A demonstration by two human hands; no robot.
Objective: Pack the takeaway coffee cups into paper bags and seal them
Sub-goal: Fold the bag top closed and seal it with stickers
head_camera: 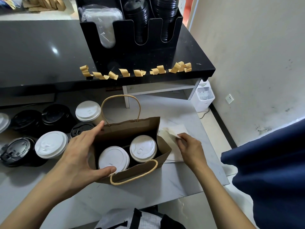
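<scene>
Hands frame an open brown paper bag (132, 172) that stands on the pale marble-look counter (189, 179), directly between them. Inside the bag two white-lidded coffee cups sit upright side by side: the nearer cup (113, 158) lies just by the left thumb, and the farther cup (143, 148) sits toward the right hand. The left hand (79, 156) is spread wide over the bag's left end, forefinger stretched to the far rim by the upright twisted-paper handle (120, 106), thumb pressed at the near rim beside the folded-down near handle (133, 174); its fingers are straight rather than curled. The right hand (189, 149) hovers just right of the bag, fingertips pinching a pale, blurred strip (168, 133) that lies above a white sheet (175, 156) on the counter; what the strip is made of cannot be told. Left of the left hand stand more cups, a white-lidded one (51, 144) close by, another white-lidded one (88, 111) beyond its forefinger, and several black-lidded cups (18, 151) farther out. Beyond both hands, curled brown tape pieces (125, 72) hang along the edge of a raised black shelf (41, 52), where a black lid organiser (132, 38) stands. Dark blue cloth (267, 162) fills the space right of the right forearm.
</scene>
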